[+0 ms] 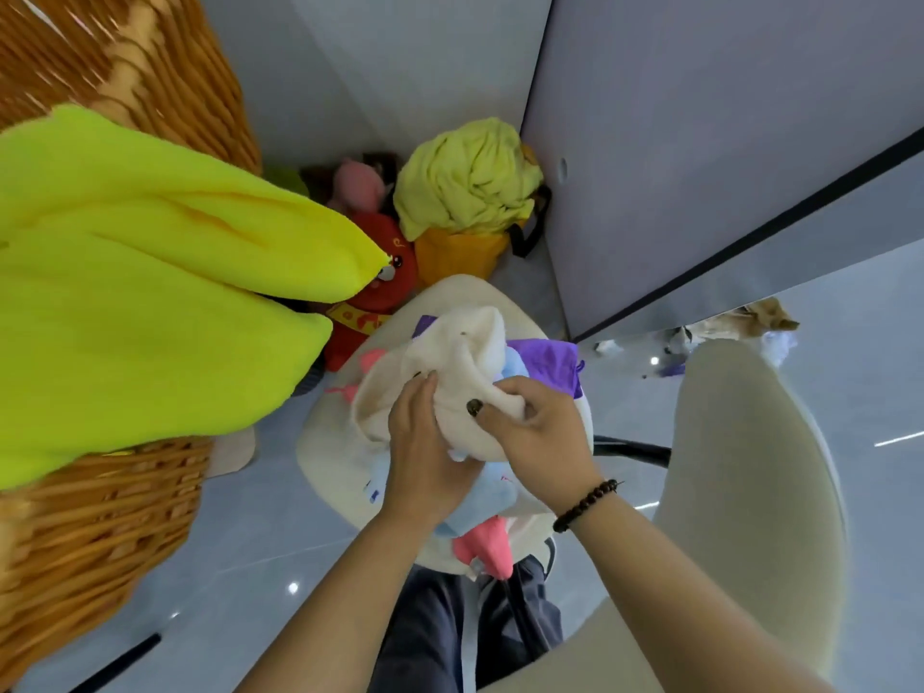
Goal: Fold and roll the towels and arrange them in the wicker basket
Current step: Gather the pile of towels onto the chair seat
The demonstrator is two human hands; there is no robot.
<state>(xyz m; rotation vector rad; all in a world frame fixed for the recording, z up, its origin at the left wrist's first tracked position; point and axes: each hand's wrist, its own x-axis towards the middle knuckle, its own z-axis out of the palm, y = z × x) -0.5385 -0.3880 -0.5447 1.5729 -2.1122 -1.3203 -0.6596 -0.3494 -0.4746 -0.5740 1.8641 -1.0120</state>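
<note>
Cream towel (pixel 450 362): bunched at frame centre, on top of a pile of towels on a round cream seat (pixel 320 442).
Left hand (pixel 420 442): at 6 o'clock of the cream towel, fingers curled into the cloth; grip grasping the towel.
Right hand (pixel 540 427): at 4 o'clock of the cream towel, thumb and fingers pinching a fold; grip grasping the same towel. Dark bead bracelet (pixel 587 505) on the right wrist.
Under and around the cream towel: purple towel (pixel 550 357) at 2 o'clock, light blue towel (pixel 495 487) at 6 o'clock, pink towel (pixel 487 545) hanging over the seat edge further toward 6 o'clock.
Wicker basket (pixel 95 517): at 9 o'clock of the frame, close to the camera and blurred; bright yellow towel (pixel 150 292) draped over its rim.
Floor (pixel 260 567): pale grey, glossy, with light reflections.
Corner of the room at 12 o'clock: grey wall panels (pixel 700 142) with a dark strip along the lower edge of the right panel. In that corner, a red plush toy (pixel 380 292) and an orange bag (pixel 460 252) stuffed with pale yellow-green cloth (pixel 465 182).
Second cream chair (pixel 750 492): at 4 o'clock, just beside the right forearm.
Dark trousers (pixel 450 632) at 6 o'clock.
</note>
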